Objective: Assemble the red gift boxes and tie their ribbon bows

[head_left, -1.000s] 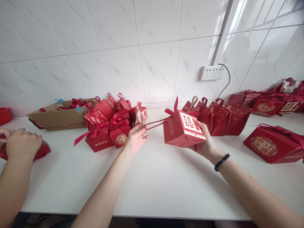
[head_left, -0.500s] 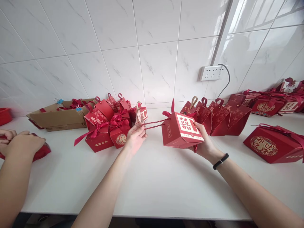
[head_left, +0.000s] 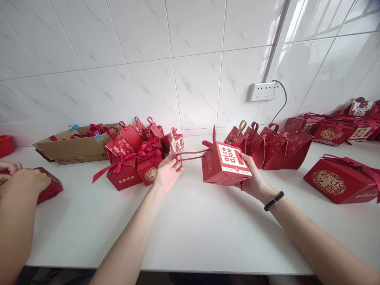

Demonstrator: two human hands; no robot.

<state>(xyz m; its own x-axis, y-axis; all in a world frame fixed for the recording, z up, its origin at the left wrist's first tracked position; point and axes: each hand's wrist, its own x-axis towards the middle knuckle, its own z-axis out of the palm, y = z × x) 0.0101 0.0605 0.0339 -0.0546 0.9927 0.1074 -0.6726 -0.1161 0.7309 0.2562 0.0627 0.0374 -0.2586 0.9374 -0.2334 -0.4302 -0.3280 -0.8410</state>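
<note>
My right hand [head_left: 252, 176] grips a red gift box [head_left: 218, 164] from its right side and underneath, holding it tilted above the white table. The box has a white panel with a double-happiness character, and a dark red ribbon stands up behind it. From its left end a twisted red cord [head_left: 192, 156] stretches across to my left hand [head_left: 170, 170], which pinches the far end of the loop. Left of that hand, gift boxes with ribbon bows [head_left: 124, 174] stand grouped. Just behind the held box is a row of red boxes with loop handles [head_left: 274, 148].
A cardboard box [head_left: 78, 152] with red ribbons and blue clips stands at back left. At far left, another person's hands [head_left: 23, 182] work on a red box [head_left: 52, 188]. A large gift box [head_left: 341, 180] lies at right, and more are piled behind. A power socket [head_left: 264, 92] is on the wall.
The held box has shifted very slightly left, with the cord still stretched between my hands. The other person's hands at far left have moved a little over their box.
</note>
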